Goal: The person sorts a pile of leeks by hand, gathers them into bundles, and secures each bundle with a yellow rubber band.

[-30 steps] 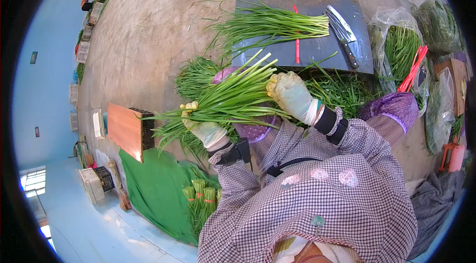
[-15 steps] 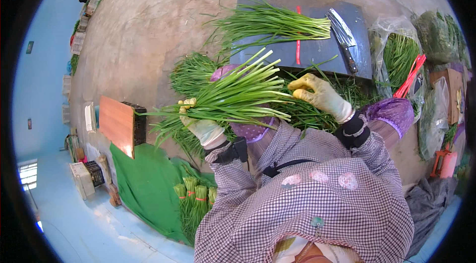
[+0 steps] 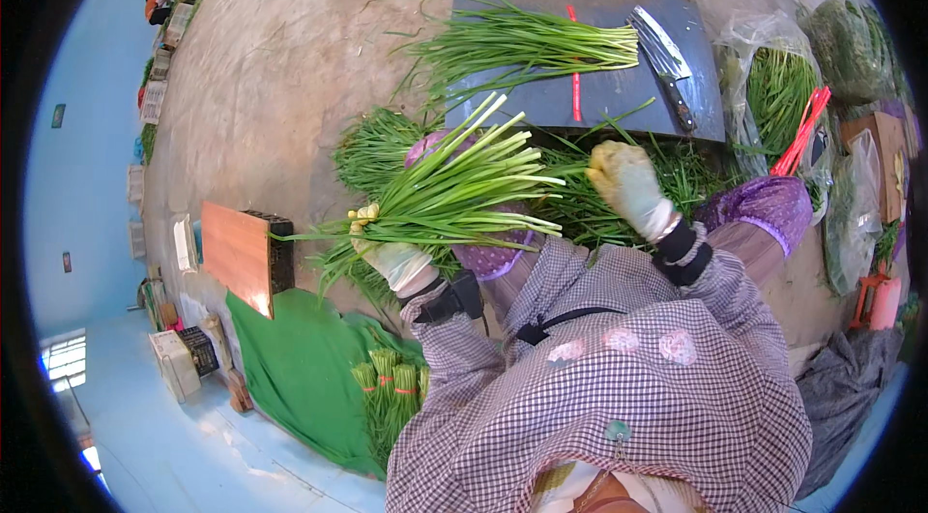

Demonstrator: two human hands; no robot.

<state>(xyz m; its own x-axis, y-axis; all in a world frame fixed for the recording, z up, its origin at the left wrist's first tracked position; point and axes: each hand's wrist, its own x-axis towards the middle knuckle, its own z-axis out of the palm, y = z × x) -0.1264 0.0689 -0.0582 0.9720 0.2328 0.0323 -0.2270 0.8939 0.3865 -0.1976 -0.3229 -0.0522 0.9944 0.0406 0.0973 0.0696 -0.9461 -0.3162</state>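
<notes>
My left hand (image 3: pixel 385 257), in a pale, yellow-stained glove, is wrapped round a loose bunch of green chives (image 3: pixel 474 186). Their pale stalk ends fan out toward the right, and the leaves hang past my left wrist. To the right of these ends, my gloved right hand (image 3: pixel 623 180) is raised with its fingers curled in; whatever may be in them is hidden. Beyond both hands is a dark board (image 3: pixel 619 105), on which lie another pile of chives (image 3: pixel 541 42), a red strip (image 3: pixel 576 95) running under it, and a knife (image 3: pixel 665 66) with a dark handle.
Loose leaves (image 3: pixel 667 175) lie below the board. On the right are bagged greens (image 3: pixel 781 102) and a bundle of red strips (image 3: pixel 800 134). At left stand a brown panel (image 3: pixel 237 257) against a dark crate and a green cloth (image 3: pixel 290 373) beside several tied bundles (image 3: pixel 391 392).
My right hand has moved slightly right, away from the stalk ends, and its fingers have curled in. My left hand still holds the chives in nearly the same place.
</notes>
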